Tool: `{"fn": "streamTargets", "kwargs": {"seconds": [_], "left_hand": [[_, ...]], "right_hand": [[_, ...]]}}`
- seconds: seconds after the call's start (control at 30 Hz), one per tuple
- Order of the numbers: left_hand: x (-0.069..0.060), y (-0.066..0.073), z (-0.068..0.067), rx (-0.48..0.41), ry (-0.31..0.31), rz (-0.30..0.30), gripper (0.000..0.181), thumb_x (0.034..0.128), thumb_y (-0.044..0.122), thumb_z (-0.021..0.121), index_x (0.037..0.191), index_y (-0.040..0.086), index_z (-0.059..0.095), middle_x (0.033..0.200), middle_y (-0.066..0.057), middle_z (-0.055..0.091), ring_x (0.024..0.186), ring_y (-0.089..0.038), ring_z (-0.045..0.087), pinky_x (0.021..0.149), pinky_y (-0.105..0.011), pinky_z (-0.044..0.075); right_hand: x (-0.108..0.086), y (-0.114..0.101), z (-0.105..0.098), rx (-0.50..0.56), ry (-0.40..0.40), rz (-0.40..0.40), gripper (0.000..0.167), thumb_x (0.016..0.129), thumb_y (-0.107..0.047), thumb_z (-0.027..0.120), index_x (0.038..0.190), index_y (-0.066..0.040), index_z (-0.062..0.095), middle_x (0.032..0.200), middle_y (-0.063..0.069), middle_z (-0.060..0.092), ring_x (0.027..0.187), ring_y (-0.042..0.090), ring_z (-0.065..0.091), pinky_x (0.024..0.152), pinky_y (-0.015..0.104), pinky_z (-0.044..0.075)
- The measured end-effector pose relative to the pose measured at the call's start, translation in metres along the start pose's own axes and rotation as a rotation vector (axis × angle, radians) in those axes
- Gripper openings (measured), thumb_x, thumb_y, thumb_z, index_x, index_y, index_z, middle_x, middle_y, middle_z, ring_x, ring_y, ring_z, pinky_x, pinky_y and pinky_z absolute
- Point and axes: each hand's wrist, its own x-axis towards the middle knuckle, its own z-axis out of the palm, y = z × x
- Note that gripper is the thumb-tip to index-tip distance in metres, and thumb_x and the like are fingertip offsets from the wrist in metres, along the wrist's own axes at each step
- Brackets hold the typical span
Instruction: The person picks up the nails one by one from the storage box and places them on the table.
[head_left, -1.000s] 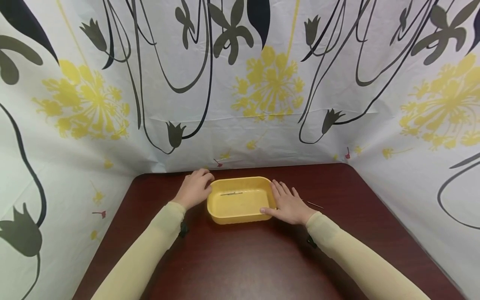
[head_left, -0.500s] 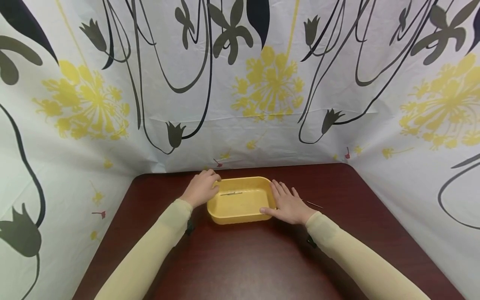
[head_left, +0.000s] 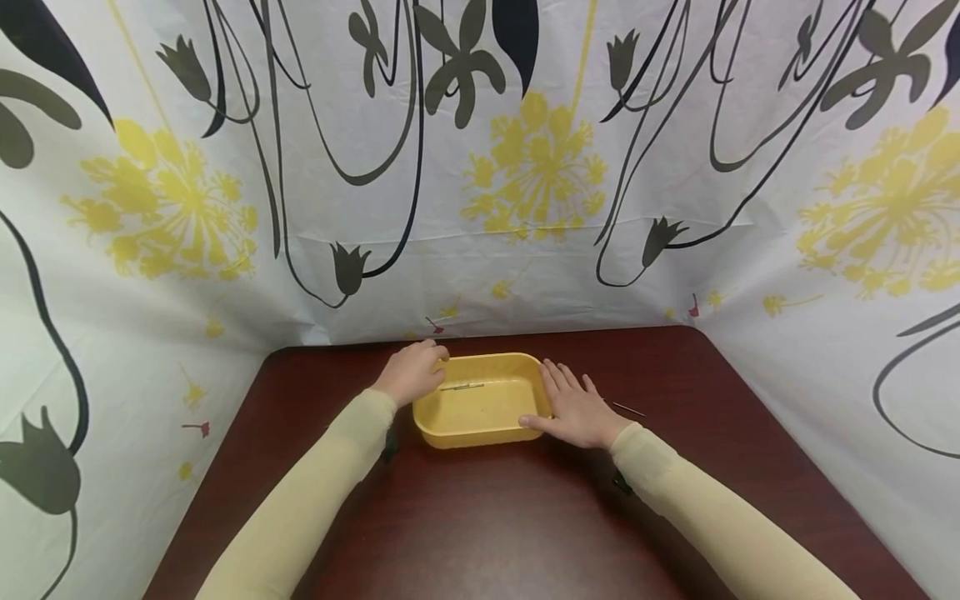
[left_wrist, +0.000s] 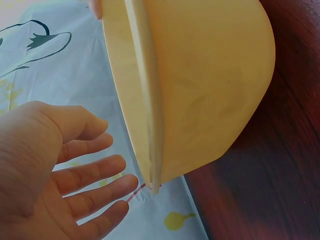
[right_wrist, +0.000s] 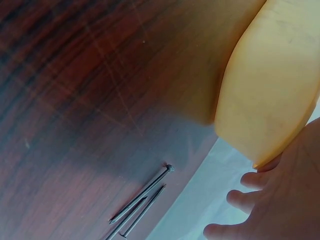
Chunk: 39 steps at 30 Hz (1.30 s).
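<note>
A yellow plastic tray (head_left: 487, 410) stands on the dark red table, with a few thin nails (head_left: 462, 387) lying inside near its back left. My left hand (head_left: 412, 372) hovers at the tray's back left corner; the left wrist view shows its fingers loosely bent, holding nothing and apart from the rim. On the tray's right end rests my right hand (head_left: 576, 414), fingers straight and spread, thumb over the front right rim. Several loose nails (right_wrist: 142, 195) lie on the table beyond that hand, largely hidden by it in the head view.
A glossy dark red table (head_left: 495, 517) carries everything. White cloth (head_left: 480, 292) with yellow and grey flower prints hangs behind the table and along both sides.
My left hand has moved right, from beside the tray to over its back left corner. The right hand and the tray have stayed in place.
</note>
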Motion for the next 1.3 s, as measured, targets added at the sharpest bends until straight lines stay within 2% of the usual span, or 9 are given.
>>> {"fn": "streamTargets", "kwargs": {"seconds": [0.33,0.5,0.63,0.73,0.93,1.13,1.23,1.3], "left_hand": [[0.01,0.001,0.001,-0.003,-0.038,-0.026,0.03,0.0971,0.016,0.061,0.125,0.01,0.07,0.118,-0.008,0.066,0.104,-0.025,0.064,0.081,-0.041,0.053],[0.018,0.005,0.002,0.007,-0.078,-0.013,0.03,0.0984,0.016,0.06,0.126,0.009,0.07,0.121,-0.009,0.067,0.106,-0.024,0.064,0.08,-0.04,0.053],[0.022,0.008,0.004,0.058,-0.087,-0.009,0.028,0.0987,0.017,0.06,0.124,0.011,0.07,0.118,-0.007,0.067,0.104,-0.023,0.064,0.08,-0.04,0.053],[0.022,0.01,0.007,0.107,-0.067,0.004,0.027,0.0984,0.017,0.062,0.123,0.012,0.071,0.113,-0.005,0.065,0.102,-0.023,0.061,0.078,-0.04,0.053],[0.02,0.016,0.013,0.186,-0.013,0.056,0.021,0.0964,0.016,0.066,0.114,0.011,0.075,0.103,-0.005,0.059,0.094,-0.023,0.052,0.073,-0.037,0.05],[0.023,0.015,0.019,0.201,-0.04,0.045,0.013,0.0955,0.016,0.067,0.103,0.013,0.076,0.097,-0.003,0.059,0.091,-0.022,0.055,0.069,-0.035,0.049],[0.024,0.016,0.021,0.214,-0.046,0.043,0.006,0.0945,0.016,0.067,0.093,0.014,0.073,0.09,-0.002,0.058,0.084,-0.02,0.056,0.065,-0.035,0.048],[0.024,0.019,0.02,0.213,-0.047,0.035,0.008,0.0939,0.015,0.068,0.086,0.014,0.069,0.085,-0.001,0.057,0.078,-0.019,0.056,0.062,-0.035,0.047]], "right_hand": [[-0.001,-0.001,-0.001,0.008,0.004,0.004,0.118,0.083,-0.09,0.031,0.161,-0.004,0.013,0.168,0.012,0.008,0.151,0.037,0.017,0.112,0.069,0.018],[-0.001,-0.001,-0.002,0.002,0.003,0.006,0.117,0.083,-0.09,0.03,0.161,-0.004,0.012,0.168,0.012,0.008,0.151,0.037,0.017,0.112,0.068,0.018],[0.0,-0.001,-0.002,0.009,0.001,0.007,0.117,0.084,-0.09,0.031,0.161,-0.005,0.012,0.168,0.012,0.009,0.151,0.036,0.017,0.112,0.068,0.018],[0.0,0.0,-0.001,0.007,-0.003,0.005,0.117,0.084,-0.09,0.03,0.161,-0.004,0.012,0.167,0.012,0.008,0.151,0.036,0.017,0.112,0.068,0.018],[0.0,0.0,-0.002,-0.002,0.001,0.008,0.117,0.083,-0.09,0.03,0.162,-0.005,0.011,0.168,0.012,0.009,0.151,0.035,0.016,0.112,0.068,0.018],[0.001,-0.001,-0.003,0.001,-0.002,0.003,0.117,0.083,-0.09,0.03,0.162,-0.005,0.011,0.168,0.012,0.009,0.151,0.035,0.016,0.112,0.068,0.018],[0.0,-0.001,-0.002,0.0,-0.006,0.004,0.117,0.083,-0.09,0.029,0.162,-0.005,0.011,0.168,0.011,0.008,0.151,0.035,0.016,0.112,0.068,0.018],[0.0,-0.001,-0.001,0.0,-0.005,0.004,0.117,0.083,-0.09,0.029,0.162,-0.005,0.011,0.168,0.012,0.008,0.151,0.036,0.016,0.112,0.069,0.018]]}}
